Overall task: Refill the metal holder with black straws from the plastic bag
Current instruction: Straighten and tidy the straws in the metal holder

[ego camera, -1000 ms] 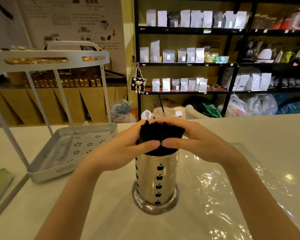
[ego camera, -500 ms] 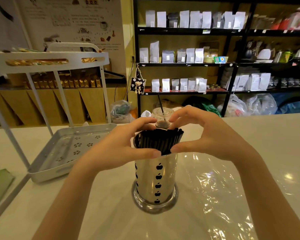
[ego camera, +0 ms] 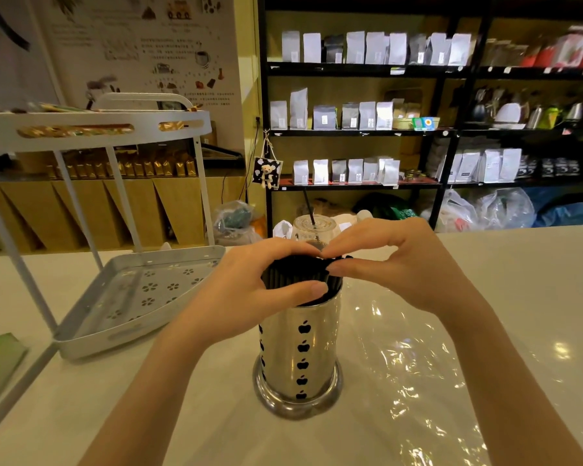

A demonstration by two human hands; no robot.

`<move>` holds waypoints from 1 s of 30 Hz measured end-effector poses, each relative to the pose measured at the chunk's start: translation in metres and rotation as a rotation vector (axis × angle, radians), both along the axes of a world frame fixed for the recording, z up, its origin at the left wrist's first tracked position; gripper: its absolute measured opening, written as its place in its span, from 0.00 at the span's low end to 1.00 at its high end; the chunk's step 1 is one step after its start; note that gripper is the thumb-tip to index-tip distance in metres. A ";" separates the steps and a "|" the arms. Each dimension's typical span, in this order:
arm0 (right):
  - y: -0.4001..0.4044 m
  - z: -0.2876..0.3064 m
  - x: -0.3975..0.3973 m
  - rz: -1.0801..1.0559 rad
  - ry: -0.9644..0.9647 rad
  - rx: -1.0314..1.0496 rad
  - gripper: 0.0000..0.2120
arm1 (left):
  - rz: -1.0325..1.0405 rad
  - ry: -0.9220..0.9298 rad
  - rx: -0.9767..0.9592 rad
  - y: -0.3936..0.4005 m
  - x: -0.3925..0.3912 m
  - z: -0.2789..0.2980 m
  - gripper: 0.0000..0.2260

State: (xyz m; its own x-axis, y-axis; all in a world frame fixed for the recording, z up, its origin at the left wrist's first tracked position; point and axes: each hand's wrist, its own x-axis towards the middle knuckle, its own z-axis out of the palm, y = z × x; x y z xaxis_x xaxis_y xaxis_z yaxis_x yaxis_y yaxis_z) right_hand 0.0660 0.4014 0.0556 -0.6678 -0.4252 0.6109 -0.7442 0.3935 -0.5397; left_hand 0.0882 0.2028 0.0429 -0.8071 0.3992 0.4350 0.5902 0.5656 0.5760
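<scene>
Shiny cylindrical metal holder with black apple cut-outs (ego camera: 300, 358) stands upright on the pale counter (ego camera: 519, 280), mid-frame. We see the bundle of black straws (ego camera: 297, 275) filling its mouth. Left hand (ego camera: 249, 294) and right hand (ego camera: 398, 264) curl round the straw tops, fingertips meeting behind; both grip the bundle. Crinkled clear plastic bag (ego camera: 418, 371) lies flat, right of the base. White perforated tray (ego camera: 91, 334) sits left, apart. Counter edges open front and right. Shelf labels probably too blurred to read.
</scene>
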 end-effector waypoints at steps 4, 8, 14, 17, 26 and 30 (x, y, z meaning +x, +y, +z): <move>0.000 0.003 0.002 0.005 0.062 -0.114 0.12 | -0.037 -0.065 0.097 0.001 0.000 0.000 0.13; -0.011 0.011 0.008 0.043 0.036 -0.213 0.13 | -0.094 -0.144 0.256 0.003 0.001 0.001 0.10; -0.019 0.066 0.012 0.114 0.206 -0.455 0.08 | -0.082 -0.186 0.379 0.010 0.003 0.001 0.15; -0.018 0.093 0.011 0.142 0.278 -0.611 0.07 | -0.091 -0.170 0.424 0.012 0.003 0.000 0.11; 0.001 0.074 -0.007 0.031 0.109 -0.970 0.05 | 0.049 0.102 0.661 -0.007 0.002 0.009 0.07; 0.000 0.027 -0.014 -0.126 -0.103 -0.837 0.04 | 0.165 0.154 0.830 -0.030 0.000 0.014 0.08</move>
